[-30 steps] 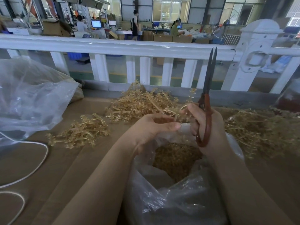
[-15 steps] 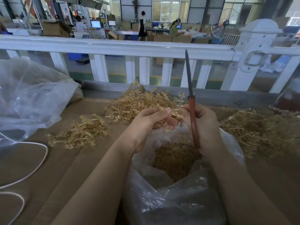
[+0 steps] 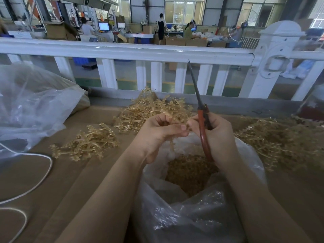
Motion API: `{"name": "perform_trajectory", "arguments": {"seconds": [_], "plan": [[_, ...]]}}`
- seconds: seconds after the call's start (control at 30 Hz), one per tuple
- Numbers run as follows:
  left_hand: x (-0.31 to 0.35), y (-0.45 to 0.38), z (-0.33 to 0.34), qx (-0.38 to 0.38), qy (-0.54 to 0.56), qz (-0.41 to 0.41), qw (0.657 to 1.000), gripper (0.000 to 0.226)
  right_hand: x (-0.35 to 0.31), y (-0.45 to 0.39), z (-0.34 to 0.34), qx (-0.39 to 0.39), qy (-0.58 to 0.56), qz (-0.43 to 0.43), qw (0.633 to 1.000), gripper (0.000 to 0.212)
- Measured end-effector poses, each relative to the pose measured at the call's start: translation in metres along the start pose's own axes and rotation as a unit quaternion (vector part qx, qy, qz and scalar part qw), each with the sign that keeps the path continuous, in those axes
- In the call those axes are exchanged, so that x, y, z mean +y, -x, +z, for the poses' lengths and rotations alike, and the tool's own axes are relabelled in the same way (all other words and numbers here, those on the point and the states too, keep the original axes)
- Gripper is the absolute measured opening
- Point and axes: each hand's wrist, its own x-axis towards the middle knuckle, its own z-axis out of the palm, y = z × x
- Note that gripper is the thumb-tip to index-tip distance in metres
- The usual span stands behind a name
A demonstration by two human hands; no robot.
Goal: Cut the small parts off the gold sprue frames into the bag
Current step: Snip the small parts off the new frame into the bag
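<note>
Pinching a gold sprue frame (image 3: 172, 118) in our left hand (image 3: 157, 135) over the bag (image 3: 192, 216), our right hand (image 3: 217, 137) grips closed scissors (image 3: 201, 116), so offcuts drop inside.

Soft daylight, wide-angle bend, slightly hazy view

I saw light come mostly from the tall windows (image 3: 184, 11) at the back, which glared pale; the white railing (image 3: 122, 51) bowed with lens distortion, the clear bag (image 3: 184, 216) caught small glints, shadows lay faint on the cardboard tabletop (image 3: 52, 190), and the corners went soft and dim.
</note>
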Motion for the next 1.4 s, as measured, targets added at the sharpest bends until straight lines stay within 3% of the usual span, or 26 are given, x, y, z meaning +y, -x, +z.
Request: {"name": "perform_trajectory", "arguments": {"seconds": [0.23,0.37,0.57,0.77,1.0,1.3,1.4], "plan": [[0.005,-0.005,-0.02,0.076,0.004,0.066,0.995,0.017,0.004,0.003,-0.007,-0.054,0.127,-0.022,0.99,0.043],[0.007,-0.005,-0.025,0.1,-0.013,0.105,0.989,0.015,0.008,0.003,-0.008,-0.092,0.247,-0.049,0.963,0.048],[0.006,-0.005,-0.027,0.123,-0.01,0.117,0.985,0.017,0.011,0.004,-0.008,-0.111,0.31,-0.061,0.942,0.048],[0.005,-0.004,-0.025,0.126,-0.029,0.119,0.984,0.021,0.01,0.005,-0.007,-0.099,0.33,-0.078,0.935,0.068],[0.005,-0.004,-0.026,0.115,-0.009,0.106,0.988,0.046,0.013,0.003,-0.006,-0.088,0.335,-0.085,0.934,0.066],[0.008,-0.002,-0.027,0.101,-0.022,0.118,0.988,0.027,0.015,0.002,-0.008,-0.085,0.35,-0.094,0.928,0.076],[0.009,-0.002,-0.028,0.09,-0.017,0.121,0.989,0.025,0.016,0.002,-0.009,-0.088,0.354,-0.097,0.926,0.066]]}}
